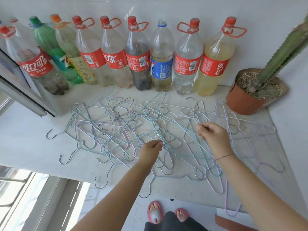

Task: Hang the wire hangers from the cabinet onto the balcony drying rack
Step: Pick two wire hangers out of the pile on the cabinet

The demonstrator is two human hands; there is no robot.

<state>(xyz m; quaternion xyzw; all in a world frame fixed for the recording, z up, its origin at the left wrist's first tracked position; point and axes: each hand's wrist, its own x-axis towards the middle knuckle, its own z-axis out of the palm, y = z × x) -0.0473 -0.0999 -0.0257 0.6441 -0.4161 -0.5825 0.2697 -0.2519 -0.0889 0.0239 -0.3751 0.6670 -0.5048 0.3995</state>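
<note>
Loosely tangled, thin pastel wire hangers [156, 126]

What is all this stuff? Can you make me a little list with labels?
Place: white counter against a wall
Hangers: tangled pile of wire hangers lying flat on the counter
Right hand: pinches one wire in the pile
Left hand: curled fingers at the pile; grip unclear
Behind: row of plastic bottles along the wall
Corner: cactus in an orange pot

Row of plastic bottles [115, 59] standing along the wall; potted cactus [285, 52] at right end; pink slippers [155, 212] on floor.
</note>
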